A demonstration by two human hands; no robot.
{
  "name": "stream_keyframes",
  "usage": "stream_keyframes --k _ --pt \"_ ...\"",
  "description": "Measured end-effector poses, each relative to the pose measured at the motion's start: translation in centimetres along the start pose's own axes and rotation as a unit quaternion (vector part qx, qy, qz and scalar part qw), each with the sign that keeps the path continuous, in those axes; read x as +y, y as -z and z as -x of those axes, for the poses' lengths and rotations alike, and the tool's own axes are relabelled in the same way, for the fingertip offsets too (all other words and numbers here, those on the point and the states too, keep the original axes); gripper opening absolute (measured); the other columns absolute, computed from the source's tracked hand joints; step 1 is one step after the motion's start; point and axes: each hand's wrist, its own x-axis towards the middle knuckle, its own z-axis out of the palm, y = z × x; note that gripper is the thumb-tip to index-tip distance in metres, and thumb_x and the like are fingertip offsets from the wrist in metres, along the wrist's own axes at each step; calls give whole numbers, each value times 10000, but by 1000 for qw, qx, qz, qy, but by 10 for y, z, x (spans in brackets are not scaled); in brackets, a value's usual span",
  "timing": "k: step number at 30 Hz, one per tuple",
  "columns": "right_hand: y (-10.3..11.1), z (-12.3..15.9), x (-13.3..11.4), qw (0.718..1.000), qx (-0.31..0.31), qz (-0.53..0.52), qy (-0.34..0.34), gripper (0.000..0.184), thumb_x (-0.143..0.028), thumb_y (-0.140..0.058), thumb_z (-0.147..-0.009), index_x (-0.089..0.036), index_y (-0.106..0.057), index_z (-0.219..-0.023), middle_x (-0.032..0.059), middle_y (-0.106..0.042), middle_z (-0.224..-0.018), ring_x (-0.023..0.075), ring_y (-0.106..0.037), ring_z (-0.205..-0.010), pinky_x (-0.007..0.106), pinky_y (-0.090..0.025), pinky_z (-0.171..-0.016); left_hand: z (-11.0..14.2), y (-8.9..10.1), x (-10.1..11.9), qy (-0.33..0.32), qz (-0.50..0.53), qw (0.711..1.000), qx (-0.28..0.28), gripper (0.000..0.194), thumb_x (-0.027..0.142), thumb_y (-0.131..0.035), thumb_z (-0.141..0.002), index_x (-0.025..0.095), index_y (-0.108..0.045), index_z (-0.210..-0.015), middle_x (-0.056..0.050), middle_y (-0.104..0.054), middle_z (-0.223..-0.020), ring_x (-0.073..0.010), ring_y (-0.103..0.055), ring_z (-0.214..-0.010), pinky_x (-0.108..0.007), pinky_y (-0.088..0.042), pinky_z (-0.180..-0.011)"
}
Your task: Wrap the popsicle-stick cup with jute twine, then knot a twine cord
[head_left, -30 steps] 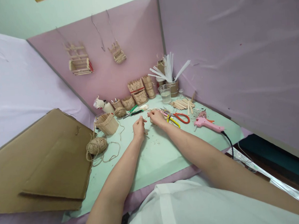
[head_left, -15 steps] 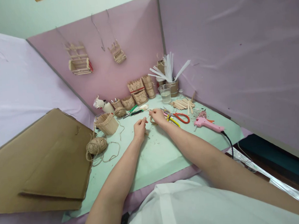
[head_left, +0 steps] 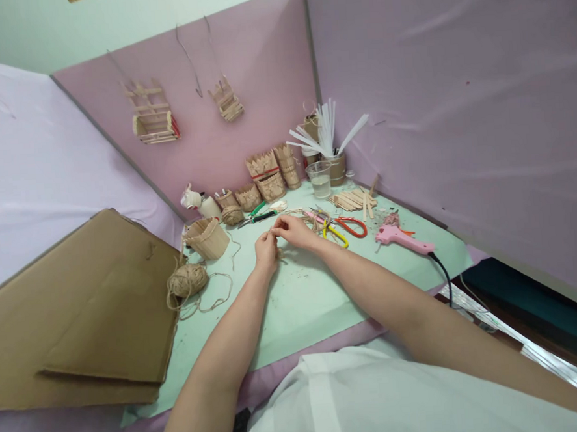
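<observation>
My left hand and my right hand meet over the middle of the green table top, fingertips touching. Both are pinched on a thin piece of jute twine held between them; the strand is small and partly hidden by the fingers. A loose tangle of the same twine lies just right of my right hand. A ball of twine with loose loops sits to the left, near a small brown woven basket.
Red-handled scissors, yellow-handled pliers and a pink glue gun lie to the right. Craft sticks, a plastic cup and small baskets line the back. Folded cardboard covers the left. Purple partitions enclose the table.
My right hand has moved left from beside the scissors to meet my left hand. The left hand shifted slightly up and closed on the twine.
</observation>
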Motion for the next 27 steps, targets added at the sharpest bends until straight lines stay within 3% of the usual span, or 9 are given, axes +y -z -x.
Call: stream_keyframes --k 10,27 --pt "-1 0 2 1000 -2 -13 11 53 -175 -598 -737 -145 -621 -775 -1 -623 -712 102 -520 -653 224 -386 -644 -2 1 1 20 43 998 -34 386 484 -588 -728 174 -405 -589 73 -306 -468 -36 -219 -378 -188 -154 -368" --pt "3 2 7 990 3 118 81 99 -141 -535 -749 -160 -616 -695 12 -560 -704 128 -474 -696 237 -332 -646 -4 1 -2 26 26 995 -90 405 502 -545 -787 161 -429 -603 52 -363 -469 -39 -247 -382 -191 -154 -382"
